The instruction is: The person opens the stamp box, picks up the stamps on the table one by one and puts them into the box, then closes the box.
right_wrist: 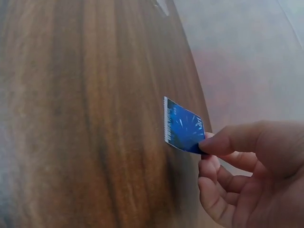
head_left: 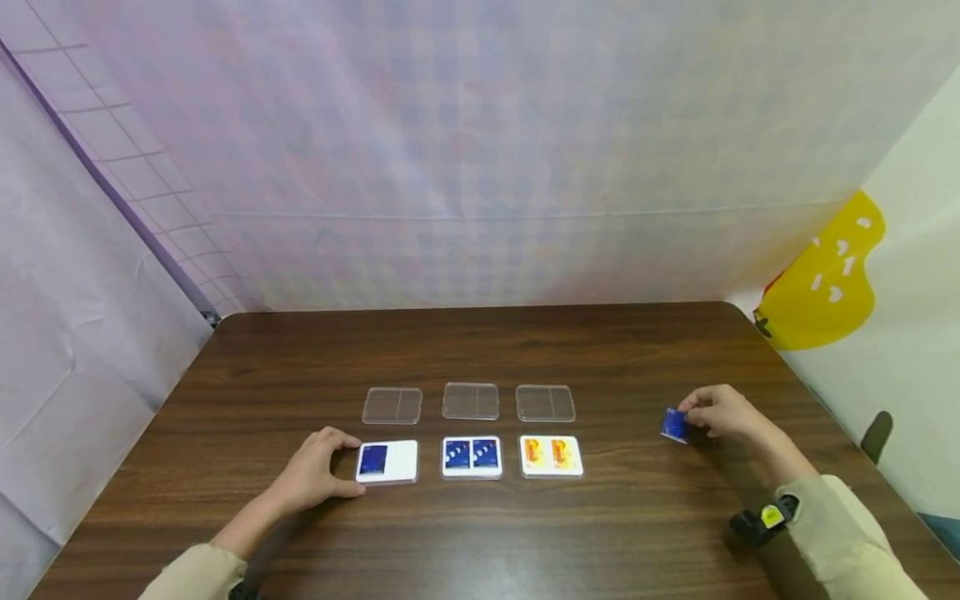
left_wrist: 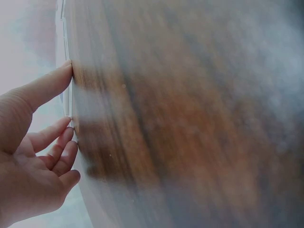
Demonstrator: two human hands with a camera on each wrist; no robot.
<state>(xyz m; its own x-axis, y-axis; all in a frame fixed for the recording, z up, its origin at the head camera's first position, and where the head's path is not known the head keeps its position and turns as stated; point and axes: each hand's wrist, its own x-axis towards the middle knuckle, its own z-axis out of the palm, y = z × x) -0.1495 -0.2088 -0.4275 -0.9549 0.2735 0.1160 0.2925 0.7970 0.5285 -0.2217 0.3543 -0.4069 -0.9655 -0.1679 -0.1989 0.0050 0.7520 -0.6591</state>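
Observation:
My left hand [head_left: 318,471] is at the left end of a shallow white case [head_left: 402,461], thumb at its near corner and forefinger at its far corner, holding it. A dark blue packet [head_left: 372,459] lies in that case's left half; the right half shows white. Off to the right, my right hand [head_left: 723,411] pinches a small blue packet [right_wrist: 185,124] with a serrated edge between thumb and forefinger, just over the table. Two more cases stand in the row: one with two blue moon-patterned packets [head_left: 472,453], one with two orange-and-white packets [head_left: 551,454].
Behind the cases lie three clear plastic lids, left [head_left: 392,406], middle [head_left: 471,402] and right [head_left: 545,403]. The brown wooden table [head_left: 480,342] ends at a pale curtain [head_left: 480,167]. A yellow decoration [head_left: 825,279] hangs beyond the right edge.

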